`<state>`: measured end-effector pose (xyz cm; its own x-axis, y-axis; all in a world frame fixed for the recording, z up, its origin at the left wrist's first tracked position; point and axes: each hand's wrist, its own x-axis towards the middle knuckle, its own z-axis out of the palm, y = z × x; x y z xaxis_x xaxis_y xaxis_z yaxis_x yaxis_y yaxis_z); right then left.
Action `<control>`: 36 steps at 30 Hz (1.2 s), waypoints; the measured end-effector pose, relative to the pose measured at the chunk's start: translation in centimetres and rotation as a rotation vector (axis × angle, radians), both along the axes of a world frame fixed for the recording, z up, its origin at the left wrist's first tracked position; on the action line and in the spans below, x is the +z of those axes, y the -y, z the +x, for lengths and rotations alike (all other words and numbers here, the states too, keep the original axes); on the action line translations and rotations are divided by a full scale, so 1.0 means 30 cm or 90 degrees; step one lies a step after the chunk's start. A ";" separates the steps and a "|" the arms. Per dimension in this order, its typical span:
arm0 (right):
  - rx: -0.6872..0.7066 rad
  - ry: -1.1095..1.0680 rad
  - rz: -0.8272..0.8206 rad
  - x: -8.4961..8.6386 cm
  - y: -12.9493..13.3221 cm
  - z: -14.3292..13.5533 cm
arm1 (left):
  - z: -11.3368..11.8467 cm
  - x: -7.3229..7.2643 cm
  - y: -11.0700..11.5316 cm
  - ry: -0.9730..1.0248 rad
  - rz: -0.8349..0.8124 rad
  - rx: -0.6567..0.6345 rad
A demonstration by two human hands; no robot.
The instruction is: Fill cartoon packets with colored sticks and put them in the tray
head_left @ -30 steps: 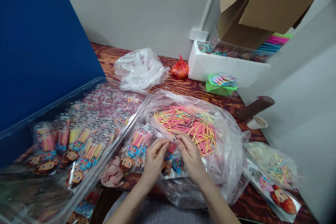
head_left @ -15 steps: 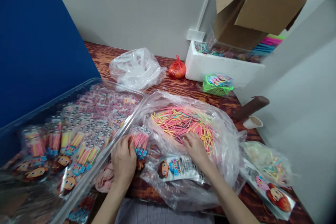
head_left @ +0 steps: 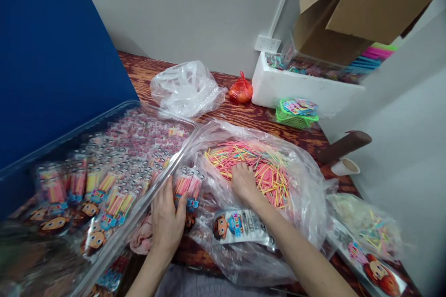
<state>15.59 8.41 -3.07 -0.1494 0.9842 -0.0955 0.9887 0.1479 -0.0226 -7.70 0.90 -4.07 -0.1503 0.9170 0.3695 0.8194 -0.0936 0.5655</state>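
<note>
A large clear plastic bag [head_left: 306,204] lies spread on the table, with many thin pink and yellow sticks [head_left: 275,181] inside. My right hand [head_left: 244,183] reaches into these sticks, fingers curled down among them; what they grip is hidden. Beside the tub's edge, my left hand [head_left: 167,216] rests with thumb and fingers apart, its thumb next to small filled packets [head_left: 188,183] of pink sticks. A silver packet [head_left: 244,227] with a cartoon face lies on the bag below my right hand. The clear tub [head_left: 184,148] on the left holds many filled packets [head_left: 120,202].
Behind are a crumpled plastic bag [head_left: 188,88], a red bag of fruit [head_left: 241,90], a white foam box [head_left: 296,88] under a cardboard box [head_left: 365,9], and a green basket [head_left: 296,119]. At right are a paper cup [head_left: 344,167], a brown roll [head_left: 344,146] and another bag of sticks [head_left: 369,227].
My right hand has moved left and slightly up within the sticks, its fingers now curled. My left thumb and fingers have spread apart. The view has shifted slightly.
</note>
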 end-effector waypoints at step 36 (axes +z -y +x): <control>-0.159 -0.601 -0.256 0.054 -0.015 0.281 | 0.250 0.115 0.001 0.128 -0.061 -0.248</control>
<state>24.02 8.86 -1.44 -0.1310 0.9193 -0.3712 0.5459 -0.2457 -0.8010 -0.21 0.86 -0.61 0.1523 0.9480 0.2794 0.6064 -0.3129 0.7310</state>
